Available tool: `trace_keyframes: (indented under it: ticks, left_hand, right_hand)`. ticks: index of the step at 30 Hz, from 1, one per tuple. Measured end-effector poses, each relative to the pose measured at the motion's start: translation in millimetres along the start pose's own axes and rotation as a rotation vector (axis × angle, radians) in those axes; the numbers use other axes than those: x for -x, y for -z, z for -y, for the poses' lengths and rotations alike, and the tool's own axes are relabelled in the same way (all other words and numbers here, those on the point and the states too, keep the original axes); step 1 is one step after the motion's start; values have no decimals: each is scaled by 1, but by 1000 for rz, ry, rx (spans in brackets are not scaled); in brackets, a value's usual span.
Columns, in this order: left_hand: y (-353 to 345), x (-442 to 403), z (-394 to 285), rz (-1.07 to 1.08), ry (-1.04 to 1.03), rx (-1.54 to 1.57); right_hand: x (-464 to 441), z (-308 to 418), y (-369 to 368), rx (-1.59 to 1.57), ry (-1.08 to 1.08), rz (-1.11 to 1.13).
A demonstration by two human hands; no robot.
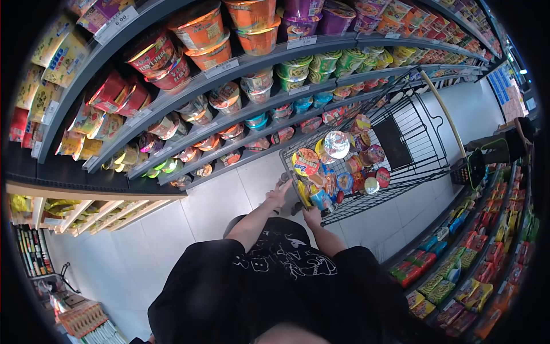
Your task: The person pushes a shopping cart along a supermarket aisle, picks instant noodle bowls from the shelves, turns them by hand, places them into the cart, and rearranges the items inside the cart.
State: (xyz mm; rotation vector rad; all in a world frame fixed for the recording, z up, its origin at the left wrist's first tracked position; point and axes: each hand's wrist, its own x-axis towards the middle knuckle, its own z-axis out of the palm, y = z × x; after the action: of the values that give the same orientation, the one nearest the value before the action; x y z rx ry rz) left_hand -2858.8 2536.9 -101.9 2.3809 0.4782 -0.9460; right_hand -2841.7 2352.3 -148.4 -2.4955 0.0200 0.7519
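Cart holds tubs and packets, right hand closed on its near end, left hand open beside it.

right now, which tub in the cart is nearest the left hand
The orange-and-yellow tub at the cart's corner, by the left hand; the others sit farther away.

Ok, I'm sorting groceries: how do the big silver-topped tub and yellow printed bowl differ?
The silver-topped tub gleams; the yellow printed bowl shows colourful artwork. The bowl sits nearer the left hand than the tub. Both look round, inside the black wire cart.
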Motion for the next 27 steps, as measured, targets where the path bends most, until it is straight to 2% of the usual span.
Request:
trace_keyframes:
  ticks: [2,4,5,7,11,13,17,19,21,25,27]
  left_hand:
    - [-12,-9,13,-11,57,-19]
    - [-12,-9,33,6,-124,178]
    - [-11,-4,42,7,-122,187]
    - [-5,7,60,-201,-304,585]
    - [25,20,102,-367,-306,709]
    - [45,48,106,-493,-210,743]
    - [40,69,114,-542,-235,977]
    - [32,76,108,-532,-210,1155]
    - [29,75,99,-483,-185,1160]
    - [28,57,76,-446,-192,1157]
    - [39,45,62,-463,-218,1157]
  right_hand:
    - [-11,-5,1,-2,2,-80]
    - [-24,-15,-1,-5,5,-95]
    - [-33,-18,-3,-23,12,-113]
    - [-44,-20,1,21,22,-130]
    - [-60,-16,13,-25,65,-171]
    - [-58,-10,28,1,76,-164]
    - [-74,-10,43,59,152,-223]
    - [-99,-22,42,-64,37,-58]
    - [-106,-14,61,-42,45,44]
    - [-120,-7,85,-74,1,38]
    - [-141,-16,90,-271,-75,142]
